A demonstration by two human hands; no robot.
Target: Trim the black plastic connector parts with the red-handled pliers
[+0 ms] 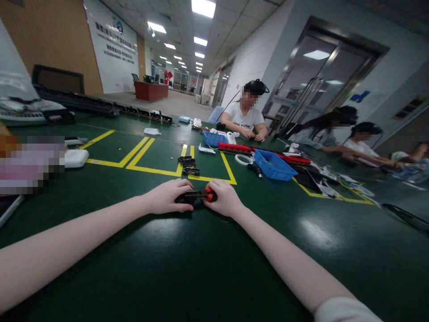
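Both forearms are extended over the green table (214, 268); a black-and-red tool (197, 195), mid-table below the yellow tape (140, 169), is gripped by left hand (167, 197) and right hand (225, 199), best braced flat against the surface.

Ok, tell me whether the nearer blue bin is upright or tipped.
Upright: the nearer blue bin sits flat on the green table, open side up, right of both hands. Contents cannot be made out.

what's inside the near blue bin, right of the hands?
Nothing can be made out inside the blue bin; its near wall hides the floor. A white ring and a dark tool lie beside it on the green table.
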